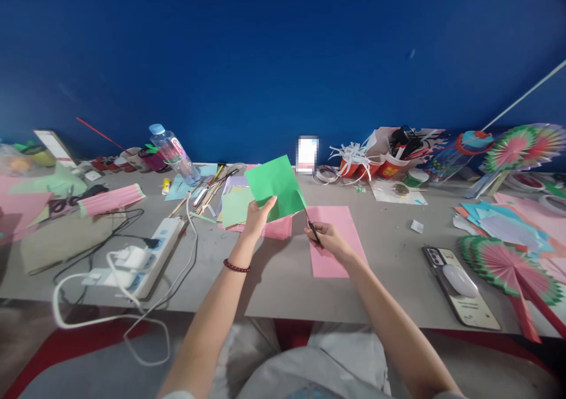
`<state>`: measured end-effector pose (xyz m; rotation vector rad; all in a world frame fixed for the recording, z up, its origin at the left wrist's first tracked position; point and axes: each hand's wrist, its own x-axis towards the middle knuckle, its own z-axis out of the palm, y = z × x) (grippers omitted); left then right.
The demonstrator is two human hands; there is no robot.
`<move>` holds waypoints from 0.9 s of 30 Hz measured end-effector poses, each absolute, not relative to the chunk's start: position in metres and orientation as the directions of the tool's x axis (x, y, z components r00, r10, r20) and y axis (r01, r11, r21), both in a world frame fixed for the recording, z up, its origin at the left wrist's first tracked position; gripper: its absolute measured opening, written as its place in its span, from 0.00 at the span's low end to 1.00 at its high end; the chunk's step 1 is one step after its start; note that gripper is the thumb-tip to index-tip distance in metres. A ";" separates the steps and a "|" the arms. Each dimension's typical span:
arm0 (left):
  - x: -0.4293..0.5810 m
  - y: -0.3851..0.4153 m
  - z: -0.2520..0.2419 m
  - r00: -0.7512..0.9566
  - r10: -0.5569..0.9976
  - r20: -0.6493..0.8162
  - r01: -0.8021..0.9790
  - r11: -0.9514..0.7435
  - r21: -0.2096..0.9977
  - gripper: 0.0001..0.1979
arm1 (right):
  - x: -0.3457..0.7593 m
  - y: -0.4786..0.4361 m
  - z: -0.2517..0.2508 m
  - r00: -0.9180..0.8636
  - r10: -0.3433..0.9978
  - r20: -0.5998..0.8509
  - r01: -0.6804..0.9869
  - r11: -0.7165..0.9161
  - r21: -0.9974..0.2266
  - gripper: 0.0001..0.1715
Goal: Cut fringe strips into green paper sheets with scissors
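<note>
A sheet of green paper is held up above the table by my left hand, its thumb pressed on the lower left part of the sheet. My right hand is closed round the dark handles of a pair of scissors. The blades point up and away, at the lower right edge of the green paper; whether they are cutting into it is too small to tell. Under my right hand a pink sheet lies flat. More pink paper and a pale green sheet lie beneath the green paper.
On the left are a power strip with cables and a tilted plastic bottle. Along the blue wall stand a phone with a lit screen and red paper cups. To the right, a mouse rests on a phone near paper fans.
</note>
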<state>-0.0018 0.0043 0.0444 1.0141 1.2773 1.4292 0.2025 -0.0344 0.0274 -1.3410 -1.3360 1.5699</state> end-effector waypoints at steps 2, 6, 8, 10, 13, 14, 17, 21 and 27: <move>-0.002 0.004 0.045 -0.224 0.974 -0.015 -0.116 -0.011 0.993 0.15 | 0.203 -0.034 0.027 -0.246 0.930 -0.274 0.125 -0.249 -0.960 0.23; -0.001 0.003 0.048 -0.226 0.974 -0.023 -0.126 -0.005 0.992 0.14 | 0.203 -0.033 0.025 -0.251 0.932 -0.262 0.134 -0.235 -0.963 0.24; -0.001 0.003 0.048 -0.227 0.974 -0.024 -0.127 -0.005 0.992 0.15 | 0.203 -0.033 0.025 -0.249 0.933 -0.259 0.137 -0.231 -0.963 0.24; 0.000 0.003 0.048 -0.224 0.974 -0.023 -0.127 -0.006 0.992 0.16 | 0.204 -0.033 0.025 -0.245 0.935 -0.257 0.139 -0.229 -0.963 0.24; 0.001 0.003 0.048 -0.219 0.976 -0.009 -0.102 -0.014 0.995 0.20 | 0.204 -0.033 0.025 -0.247 0.933 -0.262 0.139 -0.233 -0.962 0.24; 0.001 0.002 0.049 -0.216 0.976 -0.003 -0.088 -0.016 0.996 0.22 | 0.204 -0.033 0.025 -0.250 0.931 -0.264 0.138 -0.236 -0.962 0.25; 0.002 0.002 0.049 -0.192 0.981 0.009 -0.058 -0.021 0.998 0.23 | 0.205 -0.033 0.025 -0.270 0.924 -0.273 0.138 -0.244 -0.960 0.24; 0.004 0.003 0.046 -0.186 0.982 0.020 -0.069 -0.034 0.997 0.22 | 0.205 -0.034 0.025 -0.296 0.912 -0.283 0.140 -0.252 -0.958 0.23; 0.004 0.004 0.043 -0.199 0.980 0.007 -0.070 -0.022 0.997 0.21 | 0.204 -0.035 0.029 -0.294 0.911 -0.289 0.155 -0.253 -0.955 0.24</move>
